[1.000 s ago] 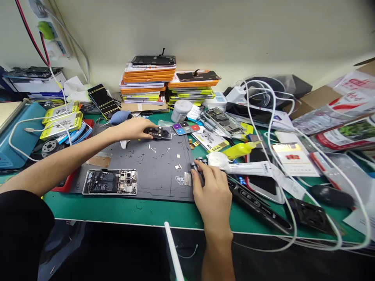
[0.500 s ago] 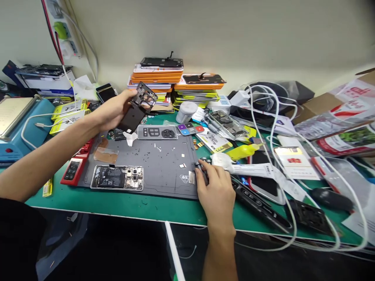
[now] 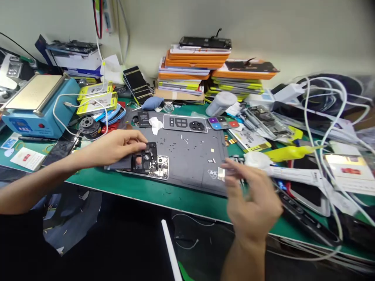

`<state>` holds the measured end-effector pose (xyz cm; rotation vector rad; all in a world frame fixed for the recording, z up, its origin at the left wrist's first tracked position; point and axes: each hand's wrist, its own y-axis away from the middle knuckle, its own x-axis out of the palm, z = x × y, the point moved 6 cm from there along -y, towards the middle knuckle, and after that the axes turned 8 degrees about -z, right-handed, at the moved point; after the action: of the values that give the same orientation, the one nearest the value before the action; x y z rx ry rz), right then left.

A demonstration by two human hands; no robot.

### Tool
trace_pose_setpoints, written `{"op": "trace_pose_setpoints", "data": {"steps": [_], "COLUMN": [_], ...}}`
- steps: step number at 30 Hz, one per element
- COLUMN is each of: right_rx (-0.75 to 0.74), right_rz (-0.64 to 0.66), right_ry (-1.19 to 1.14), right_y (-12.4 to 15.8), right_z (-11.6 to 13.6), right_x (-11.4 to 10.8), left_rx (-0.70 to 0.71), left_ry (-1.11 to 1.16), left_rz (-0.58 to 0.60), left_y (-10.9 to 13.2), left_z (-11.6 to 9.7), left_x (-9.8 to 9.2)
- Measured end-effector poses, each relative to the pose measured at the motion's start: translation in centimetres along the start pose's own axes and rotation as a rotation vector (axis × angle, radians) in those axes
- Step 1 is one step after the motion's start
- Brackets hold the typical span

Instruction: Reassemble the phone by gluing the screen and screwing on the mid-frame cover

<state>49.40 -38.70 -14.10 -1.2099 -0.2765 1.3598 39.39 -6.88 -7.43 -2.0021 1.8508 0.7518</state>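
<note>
My left hand (image 3: 124, 146) pinches a black phone inner cover (image 3: 146, 158) with cutouts and holds it over an opened phone (image 3: 162, 168). The cover hides most of that phone; its camera end and light frame show at the right. Both are at the left of a dark grey work mat (image 3: 187, 171). My right hand (image 3: 253, 199) is raised at the mat's right edge, beside several upright screwdrivers (image 3: 238, 159). Motion smears its fingers, and whether they hold anything is unclear. A silver phone back cover (image 3: 185, 123) lies flat at the mat's far side.
Small screws and bits are scattered on the mat. A blue heating plate machine (image 3: 41, 105) stands at the left. Stacked orange boxes (image 3: 196, 60) are at the back. A yellow bottle (image 3: 290, 153), a black pen-shaped tool (image 3: 307, 218) and white cables (image 3: 307, 97) crowd the right.
My left hand has brought the black inner cover down from above the mat's far edge to over the opened phone. My right hand has lifted from the screwdrivers. The view has turned left.
</note>
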Motion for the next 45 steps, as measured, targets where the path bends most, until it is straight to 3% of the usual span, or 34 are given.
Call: {"op": "trace_pose_setpoints", "data": {"steps": [2, 4, 7, 14, 21, 25, 29, 33, 36, 42, 45], "right_rx": [-0.105, -0.197, -0.168, 0.03, 0.144, 0.131, 0.07, -0.037, -0.104, -0.101, -0.083], "right_rz": [0.229, 0.397, 0.494, 0.525, 0.51, 0.475, 0.4, 0.318, 0.253, 0.201, 0.258], "right_ry": [-0.24, -0.402, -0.481, -0.606, -0.692, -0.732, -0.744, -0.746, -0.747, -0.817, -0.74], "right_y": [0.8, 2.0, 3.2, 3.3, 3.3, 3.3, 2.8, 2.8, 3.2, 3.8, 3.1], "right_z": [4.7, 8.6, 10.7, 9.6, 9.7, 10.0, 10.4, 10.7, 10.6, 10.0, 9.5], "right_x": [1.3, 2.5, 3.7, 4.1, 4.4, 4.6, 4.7, 4.3, 4.1, 4.9, 5.1], "left_rx": [0.047, 0.025, -0.04, -0.111, -0.159, -0.241, -0.206, -0.27, -0.245, -0.215, -0.149], "left_ry": [-0.023, 0.035, 0.176, 0.316, 0.215, 0.23, 0.343, 0.579, 0.577, 0.314, 0.21], "left_rz": [0.011, 0.103, 0.167, 0.25, 0.408, 0.567, 0.572, 0.662, 0.658, 0.553, 0.462], "left_y": [1.7, 3.4, 4.9, 4.5, 4.0, 4.4, 4.2, 5.3, 5.8, 5.4, 4.6], "left_z": [0.2, 0.8, 1.7, 2.0, 3.2, 4.0, 3.6, 3.1, 2.8, 2.2, 1.5], "left_x": [1.9, 4.4, 6.6, 6.1, 5.2, 5.4, 5.5, 6.3, 6.3, 5.4, 4.2]}}
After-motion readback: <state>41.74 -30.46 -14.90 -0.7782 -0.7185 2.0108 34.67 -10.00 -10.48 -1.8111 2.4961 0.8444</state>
